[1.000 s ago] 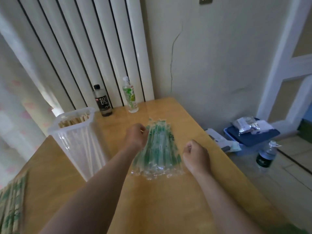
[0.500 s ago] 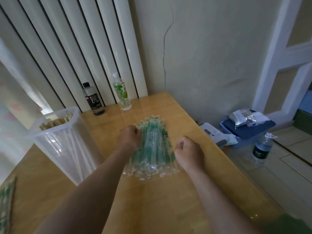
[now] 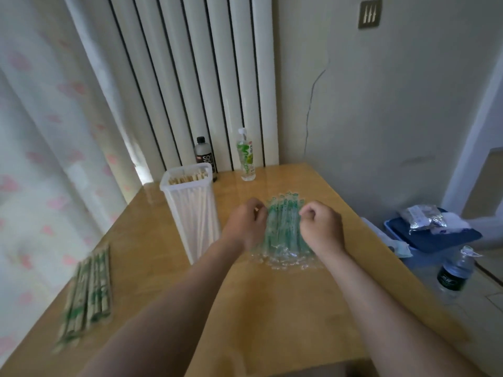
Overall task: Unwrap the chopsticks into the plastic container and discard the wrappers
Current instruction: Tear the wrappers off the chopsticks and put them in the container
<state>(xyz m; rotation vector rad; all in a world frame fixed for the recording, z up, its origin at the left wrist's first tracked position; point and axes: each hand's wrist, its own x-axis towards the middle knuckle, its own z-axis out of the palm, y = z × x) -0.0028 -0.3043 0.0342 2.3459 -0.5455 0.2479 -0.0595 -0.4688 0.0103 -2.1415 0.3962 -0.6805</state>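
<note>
Wrappers (image 3: 283, 235) lie heaped mid-way across the table (image 3: 272, 308), clear of its right edge. Left hand (image 3: 245, 227) and right hand (image 3: 322, 229) flank the heap, fingers curled under; any grip is hidden. Container (image 3: 190, 213) stands just left; blurred wrapped chopsticks (image 3: 87, 292) lie near the left edge.

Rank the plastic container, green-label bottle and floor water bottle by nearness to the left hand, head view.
1. Plastic container, just left of the left hand.
2. Green-label bottle, at the far edge of the table.
3. Water bottle, down past the table's right side.
</note>
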